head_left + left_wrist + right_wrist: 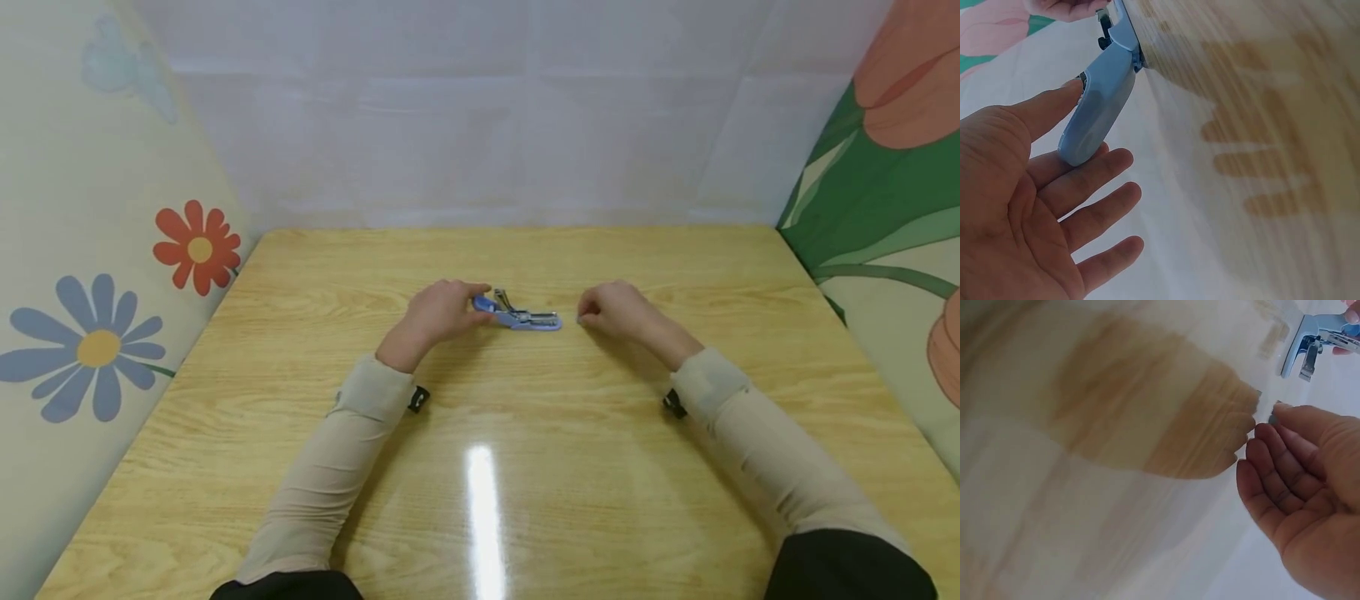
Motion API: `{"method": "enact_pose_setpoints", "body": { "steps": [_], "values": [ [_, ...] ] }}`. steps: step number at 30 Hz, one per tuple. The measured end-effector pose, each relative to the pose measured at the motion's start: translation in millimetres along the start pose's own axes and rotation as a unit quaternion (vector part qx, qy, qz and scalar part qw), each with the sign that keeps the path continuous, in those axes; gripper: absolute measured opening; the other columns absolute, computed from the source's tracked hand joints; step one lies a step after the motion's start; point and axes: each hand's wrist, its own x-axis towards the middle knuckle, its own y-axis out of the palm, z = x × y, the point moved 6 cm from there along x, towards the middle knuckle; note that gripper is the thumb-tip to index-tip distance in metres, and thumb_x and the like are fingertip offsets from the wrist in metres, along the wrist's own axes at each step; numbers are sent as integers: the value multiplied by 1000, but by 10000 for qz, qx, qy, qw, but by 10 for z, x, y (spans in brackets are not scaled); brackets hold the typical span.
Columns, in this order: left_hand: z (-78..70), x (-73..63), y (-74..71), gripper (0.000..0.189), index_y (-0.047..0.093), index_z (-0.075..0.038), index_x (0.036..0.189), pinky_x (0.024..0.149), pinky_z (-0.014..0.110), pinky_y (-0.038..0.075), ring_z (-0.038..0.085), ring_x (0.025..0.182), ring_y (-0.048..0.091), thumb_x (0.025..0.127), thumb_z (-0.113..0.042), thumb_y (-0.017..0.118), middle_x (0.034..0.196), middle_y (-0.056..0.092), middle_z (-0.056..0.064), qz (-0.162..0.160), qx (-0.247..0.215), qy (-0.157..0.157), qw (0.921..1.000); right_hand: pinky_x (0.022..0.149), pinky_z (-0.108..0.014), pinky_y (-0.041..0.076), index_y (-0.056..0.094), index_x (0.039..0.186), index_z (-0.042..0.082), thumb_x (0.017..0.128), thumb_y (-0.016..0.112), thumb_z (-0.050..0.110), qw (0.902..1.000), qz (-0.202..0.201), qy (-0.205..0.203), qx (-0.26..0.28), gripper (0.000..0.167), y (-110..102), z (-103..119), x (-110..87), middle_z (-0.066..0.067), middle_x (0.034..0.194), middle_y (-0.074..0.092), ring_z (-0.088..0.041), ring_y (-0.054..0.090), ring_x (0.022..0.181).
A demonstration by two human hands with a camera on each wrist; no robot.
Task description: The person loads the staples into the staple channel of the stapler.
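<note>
A light blue stapler (536,322) lies opened out on the table, its metal staple channel uncovered and pointing right. My left hand (441,312) holds the stapler's blue top cover at its left end, thumb on one side and index finger on the other; in the left wrist view the other fingers (1104,215) spread away from it. Just right of the stapler, my right hand (618,310) pinches a small grey piece (1274,414) between thumb and index finger. It looks like a short strip of staples, mostly hidden by the fingertips.
The wood-grain table (570,483) reflects a bright strip of light near the front. A white cloth (480,125) hangs behind it, and flower-printed panels (82,208) stand at both sides. Each wrist carries a small black camera (418,399).
</note>
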Motion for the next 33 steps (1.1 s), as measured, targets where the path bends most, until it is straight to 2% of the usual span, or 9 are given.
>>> {"method": "enact_pose_setpoints", "body": {
  "steps": [10,14,18,22,25,29,33],
  "values": [
    [26,18,24,61,49,-19,152,50,29,30,11,50,28,99,-45,64,59,47,0,16,-61,24,10000,88,-45,56,69,102,1,95,69,13,9990,-51,309,303,14,-73,-82,-29,-16,100,75,-30,71,94],
    [19,15,24,61,49,-19,152,50,29,30,11,50,28,99,-45,64,60,49,1,28,-102,25,9999,90,-45,56,71,106,-1,95,67,11,9989,-54,234,392,17,-111,-84,-29,-18,102,76,-32,71,96],
    [13,18,23,61,49,-19,152,51,30,31,11,50,29,99,-44,64,63,53,2,22,-120,21,9999,90,-46,56,73,107,-2,95,67,9,9980,-265,116,553,18,-161,-84,-22,-19,101,76,-33,72,95],
    [7,19,13,60,50,-19,152,52,31,32,12,52,31,99,-43,64,72,61,7,4,-97,16,10000,87,-46,56,74,109,0,98,67,13,9951,-482,198,835,19,-224,-107,-28,-18,102,77,-31,72,94],
    [7,21,10,59,51,-19,151,52,30,32,13,53,33,99,-43,65,92,72,10,-53,-66,20,10000,84,-44,56,75,112,3,99,66,16,9923,-589,349,1028,21,-283,-128,-46,-16,104,77,-29,72,93],
    [17,26,23,58,53,-20,150,53,30,32,13,55,34,98,-42,66,115,74,11,-94,-4,18,10000,82,-43,55,76,114,5,100,65,19,9897,-630,483,1189,22,-357,-138,-67,-15,108,77,-28,72,94],
    [16,31,31,58,53,-20,150,55,31,33,14,56,35,98,-42,66,115,74,12,-96,14,31,9999,85,-44,56,76,114,5,101,65,20,9893,-652,512,1200,23,-410,-138,-76,-15,111,77,-29,72,99]
  ]
}}
